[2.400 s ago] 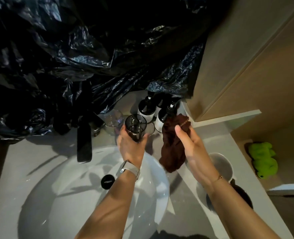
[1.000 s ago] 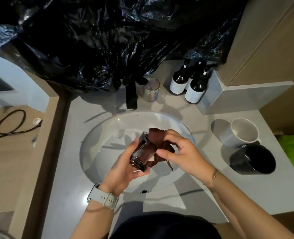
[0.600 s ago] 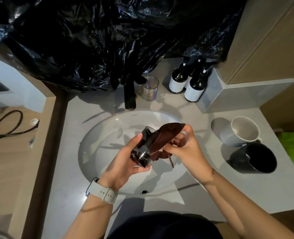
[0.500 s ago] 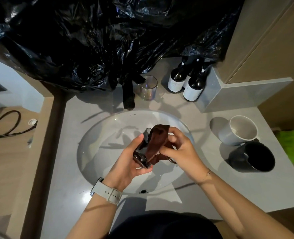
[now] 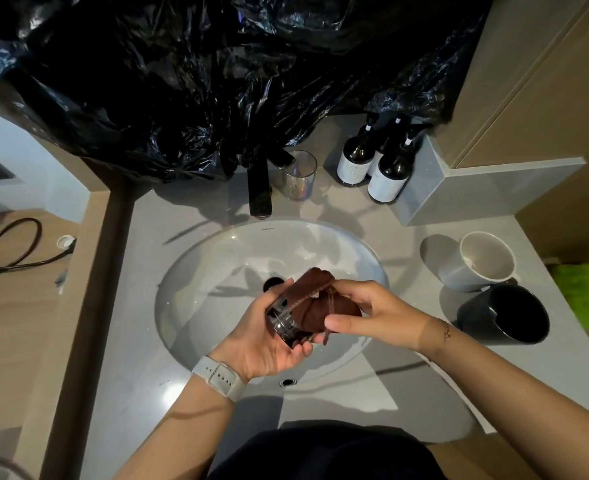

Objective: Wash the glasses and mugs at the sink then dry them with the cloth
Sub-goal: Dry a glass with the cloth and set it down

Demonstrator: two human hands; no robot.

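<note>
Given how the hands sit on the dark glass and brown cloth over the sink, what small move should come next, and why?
Probably twist the cloth around inside the dark glass: the right hand has it bunched at the mouth, while the left hand holds the glass tilted over the sink.

glass (image 5: 282,318) mouth hidden by cloth (image 5: 315,301)

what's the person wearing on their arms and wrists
Both forearms are bare, no sleeves in view. The left wrist carries a watch with a wide white strap and a buckle. The right wrist has a thin chain bracelet with a small charm. I see no rings or gloves.
</note>
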